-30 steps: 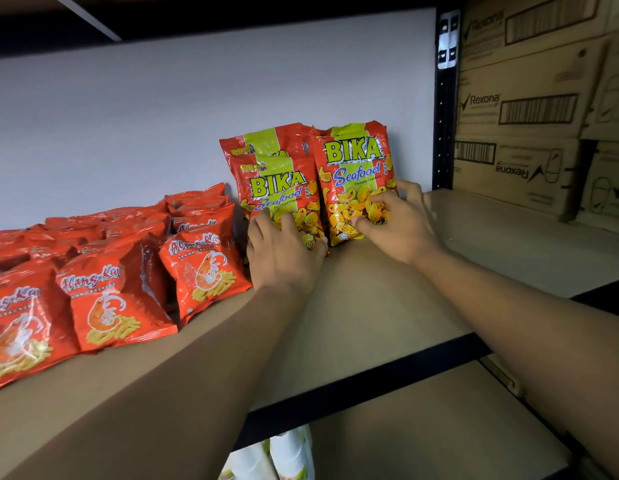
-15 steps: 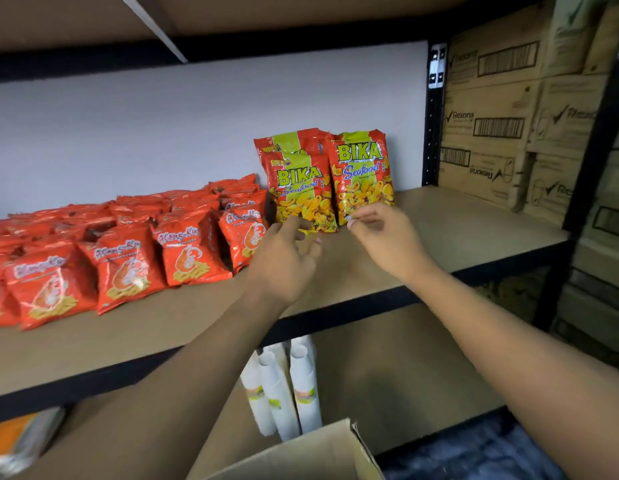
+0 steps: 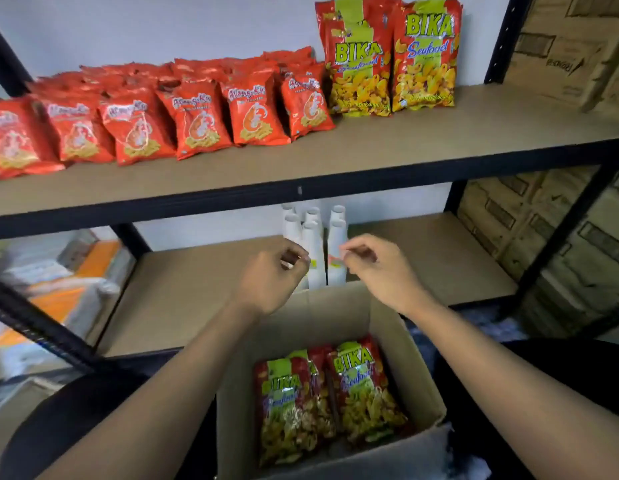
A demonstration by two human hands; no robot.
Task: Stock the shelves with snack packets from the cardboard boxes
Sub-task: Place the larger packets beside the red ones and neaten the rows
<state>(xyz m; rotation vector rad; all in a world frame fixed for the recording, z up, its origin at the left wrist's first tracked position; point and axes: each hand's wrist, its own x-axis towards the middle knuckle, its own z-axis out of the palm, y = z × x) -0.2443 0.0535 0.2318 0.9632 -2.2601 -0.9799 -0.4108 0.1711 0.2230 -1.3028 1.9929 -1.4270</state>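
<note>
Lowered from shelved Bika packets point(image 3: 424, 60), left hand point(image 3: 270, 282) and right hand point(image 3: 377, 268) are held empty, grips loosely curled, over boxed packets point(image 3: 366, 393) left to stock.

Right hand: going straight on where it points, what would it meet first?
Likely the white cup stacks on the lower shelf, just past the right hand; depth is unclear.

Tall white stacks of paper cups point(image 3: 316, 244) stand in the middle of the frame. Blurry orange and white packs point(image 3: 58, 299) lie at the left. Brown printed cartons point(image 3: 560, 46) fill the right.
</note>
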